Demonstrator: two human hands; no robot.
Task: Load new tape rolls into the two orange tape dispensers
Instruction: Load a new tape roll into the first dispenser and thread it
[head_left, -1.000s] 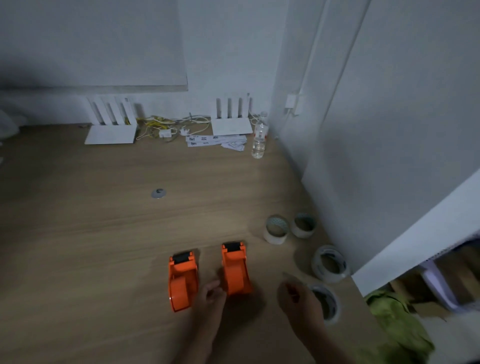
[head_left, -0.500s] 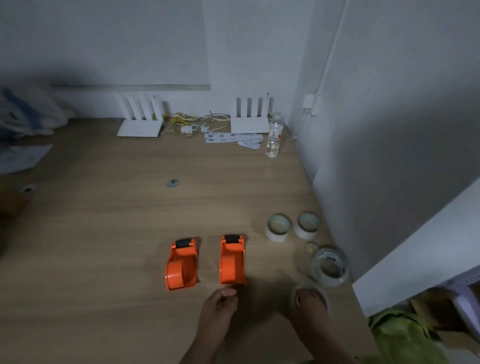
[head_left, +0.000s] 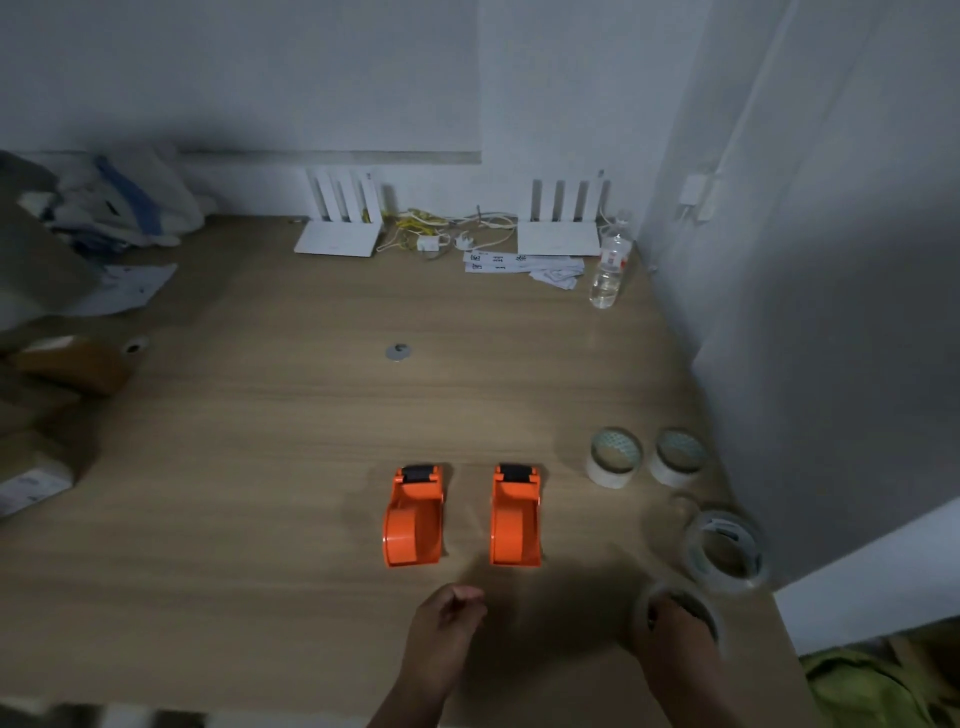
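Hands come first: the left hand hovers low over the wooden table just near of the two orange dispensers, its fingers curled loosely inward on nothing, touching neither dispenser. The right hand lies at the near right, palm down, fingers draped over a clear tape roll that rests flat on the table; whether it actually pinches the roll or only rests on it I cannot tell, as the hand covers most of the ring and the frame is dim.

Left dispenser and right dispenser stand side by side, a bare strip of table between them, black cutter ends pointing far. Both hubs look bare of tape.

Right of them lie three more rolls: a large clear roll near the grey wall, and farther off two smaller white rolls just beside each other. That makes four rolls and two dispensers.

At the far edge sit two white routers with a tangle of cables between them, some paper slips, and one water bottle. A small metal disc lies mid-table. Boxes and bags crowd the left side. Nothing lies between the hands and the dispensers.
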